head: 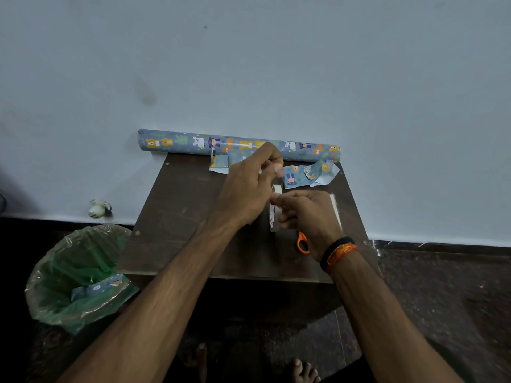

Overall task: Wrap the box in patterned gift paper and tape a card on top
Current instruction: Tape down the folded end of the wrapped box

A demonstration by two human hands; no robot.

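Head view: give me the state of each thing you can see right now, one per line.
Left hand: fingers pinched at the tape end.
Right hand: grips the tape roll.
Tape roll: held on edge above the table.
Gift paper roll: rolled, lying against the wall.
Paper scraps: cut, loose on the table.
Scissors: on the table, blades hidden.
Bin: lined, holding a scrap.

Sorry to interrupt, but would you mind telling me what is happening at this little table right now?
A person stands over a small dark table, working a tape roll. The right hand grips the roll upright while the left hand pinches at its upper edge, apparently pulling the tape end free. A roll of patterned gift paper lies along the wall, cut paper scraps sit in front of it, and orange-handled scissors lie partly under the right wrist. A green-lined bin holds another scrap.
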